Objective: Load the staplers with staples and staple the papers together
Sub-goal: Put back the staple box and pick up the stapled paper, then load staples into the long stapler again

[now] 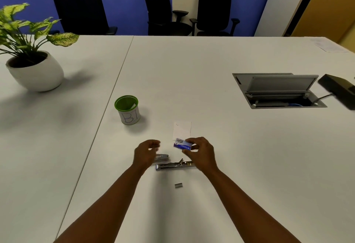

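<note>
My right hand (201, 151) holds a small blue and white staple box (182, 144) between thumb and fingers, just above the table. My left hand (147, 151) hovers to its left with fingers loosely curled, holding nothing that I can see. Under the hands lie two chrome staplers: a small one (163, 157) partly hidden by my left hand, and a long one (173, 165) lying opened out flat. A short strip of staples (178, 185) lies nearer to me. A small white sheet of paper (182, 130) lies flat just beyond the box.
A green-rimmed cup marked "BI" (127, 110) stands to the left of the paper. A potted plant (32, 65) is at the far left. An open cable hatch (276, 90) and a black device (340, 90) sit at the right. Office chairs (163, 6) stand behind the table.
</note>
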Available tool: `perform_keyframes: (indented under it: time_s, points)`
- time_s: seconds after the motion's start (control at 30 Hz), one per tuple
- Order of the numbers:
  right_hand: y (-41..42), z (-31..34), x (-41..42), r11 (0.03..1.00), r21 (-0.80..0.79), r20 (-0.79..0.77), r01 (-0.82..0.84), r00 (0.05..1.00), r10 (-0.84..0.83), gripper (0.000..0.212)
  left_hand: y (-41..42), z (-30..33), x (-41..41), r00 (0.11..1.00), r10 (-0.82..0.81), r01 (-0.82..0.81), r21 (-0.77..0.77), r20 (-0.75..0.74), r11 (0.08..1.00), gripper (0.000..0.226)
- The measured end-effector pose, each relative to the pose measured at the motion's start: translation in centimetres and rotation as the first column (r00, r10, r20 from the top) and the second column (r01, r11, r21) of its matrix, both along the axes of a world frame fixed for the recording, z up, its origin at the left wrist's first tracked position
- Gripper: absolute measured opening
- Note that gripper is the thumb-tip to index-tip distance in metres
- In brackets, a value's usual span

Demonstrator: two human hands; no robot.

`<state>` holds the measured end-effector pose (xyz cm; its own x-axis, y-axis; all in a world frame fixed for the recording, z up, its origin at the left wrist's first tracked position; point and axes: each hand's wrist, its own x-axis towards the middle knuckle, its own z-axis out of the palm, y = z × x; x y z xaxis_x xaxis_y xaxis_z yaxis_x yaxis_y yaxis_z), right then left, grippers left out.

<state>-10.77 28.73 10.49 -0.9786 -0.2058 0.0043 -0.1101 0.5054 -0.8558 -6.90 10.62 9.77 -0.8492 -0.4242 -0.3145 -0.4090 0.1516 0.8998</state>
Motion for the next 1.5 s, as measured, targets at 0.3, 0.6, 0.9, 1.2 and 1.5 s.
perform_keyframes:
  time_s: [0.3, 0.6, 0.9, 1.2, 1.5]
  points:
    - [3.2, -2.6, -5.4, 0.894, 0.169, -0.005, 0.414, 0.908, -0.42, 0.031, -6.8, -4.9, 0.1, 0.966, -0.192, 0.256, -0.717, 0.171, 0.649, 0.048]
    - [3.7, -5.4, -8.8, 0.825, 0.249, -0.015, 0.508, 0.853, -0.521, 0.032, -8.2, -7.5, -0.3, 0.887, -0.256, 0.459, -0.678, 0.384, 0.574, 0.055]
    - [3.4, -6.8, -9.8, 0.829, 0.275, 0.058, 0.487, 0.853, -0.519, 0.043, -7.8, -9.2, -0.3, 0.9, -0.242, 0.436, -0.759, 0.363, 0.484, 0.051]
    - [1.7, -5.8, -7.3, 0.975, 0.16, -0.14, 0.153, 0.981, -0.131, 0.022, -7.8, -9.2, -0.4, 0.904, -0.237, 0.428, -0.765, 0.357, 0.481, 0.051]
    - [0.3, -5.7, -2.8, 0.703, 0.465, 0.19, -0.538, 0.836, 0.514, 0.048, -8.4, -7.5, -0.7, 0.866, -0.255, 0.497, -0.673, 0.431, 0.548, 0.049]
